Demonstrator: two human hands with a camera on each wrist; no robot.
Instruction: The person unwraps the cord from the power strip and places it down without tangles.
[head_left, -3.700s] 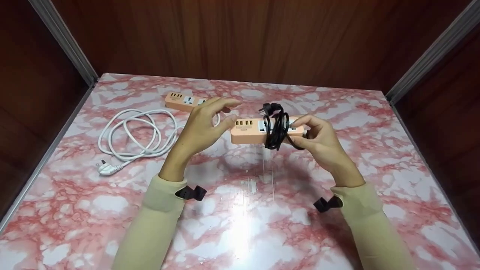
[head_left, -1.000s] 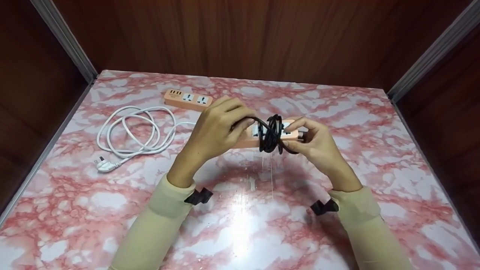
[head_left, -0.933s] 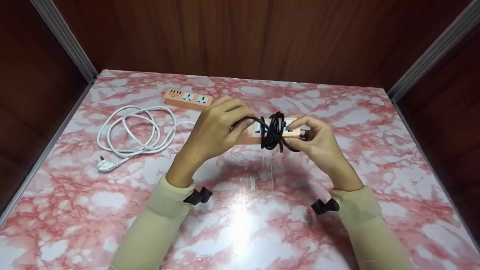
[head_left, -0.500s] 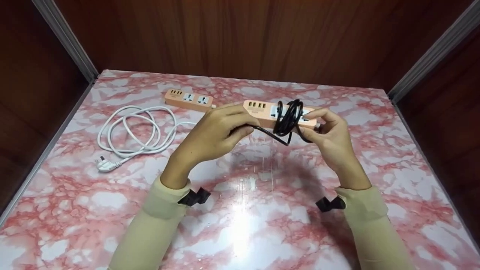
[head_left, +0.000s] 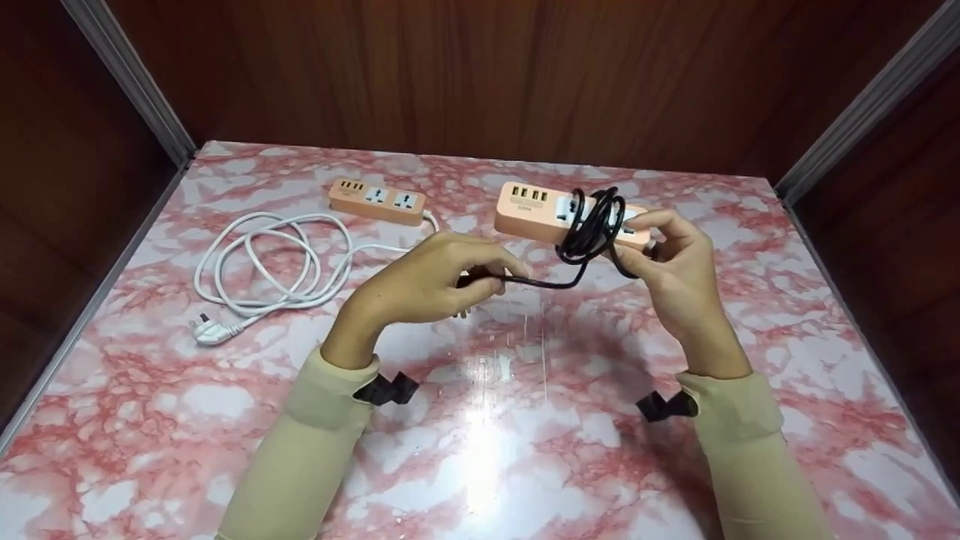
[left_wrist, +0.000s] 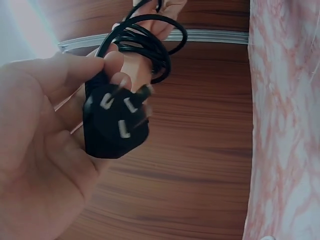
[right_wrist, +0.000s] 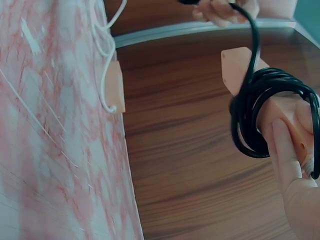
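Black cord [head_left: 544, 284] pinched in left hand [head_left: 429, 281], just behind plug [left_wrist: 112, 127]; from those fingers runs rightward to coil [head_left: 592, 229] around orange power strip [head_left: 532, 222]. Right hand [head_left: 684, 277], nearer coil, grips strip's end; long axis runs leftward, slightly away.

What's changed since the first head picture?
The left hand has taken hold of the black cord near its plug and drawn that end leftward. The right hand and the orange power strip it holds have shifted right and up in the head view. Unchanged: the right hand's grip, the other power strip and the white cord on the table.
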